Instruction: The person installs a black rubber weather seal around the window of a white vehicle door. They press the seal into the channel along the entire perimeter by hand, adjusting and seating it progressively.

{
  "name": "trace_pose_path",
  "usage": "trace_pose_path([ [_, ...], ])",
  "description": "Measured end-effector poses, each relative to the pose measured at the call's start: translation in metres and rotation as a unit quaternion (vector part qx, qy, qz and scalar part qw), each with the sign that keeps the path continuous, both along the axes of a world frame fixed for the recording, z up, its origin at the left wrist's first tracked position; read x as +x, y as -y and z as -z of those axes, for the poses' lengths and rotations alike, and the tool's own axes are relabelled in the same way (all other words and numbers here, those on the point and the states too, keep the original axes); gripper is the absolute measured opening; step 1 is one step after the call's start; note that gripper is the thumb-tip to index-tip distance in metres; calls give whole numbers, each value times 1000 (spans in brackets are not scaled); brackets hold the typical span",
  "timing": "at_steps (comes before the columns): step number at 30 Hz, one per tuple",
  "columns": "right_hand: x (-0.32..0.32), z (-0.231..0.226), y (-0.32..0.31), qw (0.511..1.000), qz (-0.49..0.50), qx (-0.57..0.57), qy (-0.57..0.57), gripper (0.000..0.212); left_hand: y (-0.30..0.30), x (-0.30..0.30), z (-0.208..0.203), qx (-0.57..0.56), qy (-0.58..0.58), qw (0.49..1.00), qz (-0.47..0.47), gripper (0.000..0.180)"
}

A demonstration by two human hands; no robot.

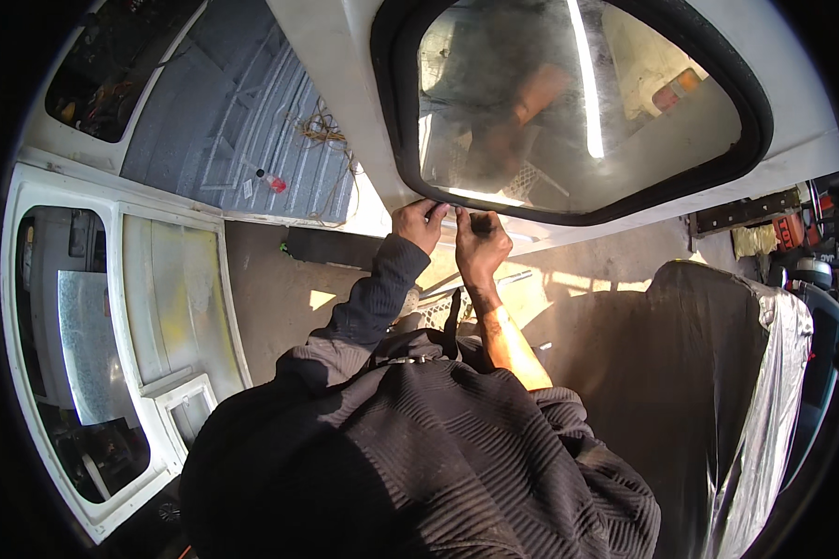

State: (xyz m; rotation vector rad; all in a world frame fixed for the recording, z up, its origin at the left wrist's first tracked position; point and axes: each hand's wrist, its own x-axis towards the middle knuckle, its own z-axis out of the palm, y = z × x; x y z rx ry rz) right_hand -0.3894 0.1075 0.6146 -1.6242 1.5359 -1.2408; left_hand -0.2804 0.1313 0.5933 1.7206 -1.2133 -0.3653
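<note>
A window pane (569, 121) in a white vehicle panel is framed by a thick black rubber seal (615, 211). At the seal's lower left edge, my left hand (418, 225) is closed, thumb and forefinger pressed together against the rubber. Close beside it on the right, my right hand (482, 246) is closed too, its thumb and finger pinched at the same lower edge. What lies between the fingertips of either hand is too small to make out. The two hands nearly touch. Smudges and reflections cover the glass.
An open white door (116, 233) with a window opening stands at the left. Inside the vehicle, a grey ribbed floor (228, 140) bears tangled wire (321, 128) and a small red-ended object (272, 181). A dark-covered bulk (699, 354) with plastic sheeting (778, 373) stands at right.
</note>
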Motion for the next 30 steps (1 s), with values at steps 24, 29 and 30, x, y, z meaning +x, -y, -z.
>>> trace_pose_path([
  [24,-4,34,13,962,35,-211,-169,27,-18,78,-49,62,64,996,-14,33],
  [29,-1,32,12,978,28,-189,-78,29,-6,89,-38,49,215,974,-46,99],
  [30,-2,33,14,974,19,-206,-90,29,1,84,-31,1,165,986,-26,105],
])
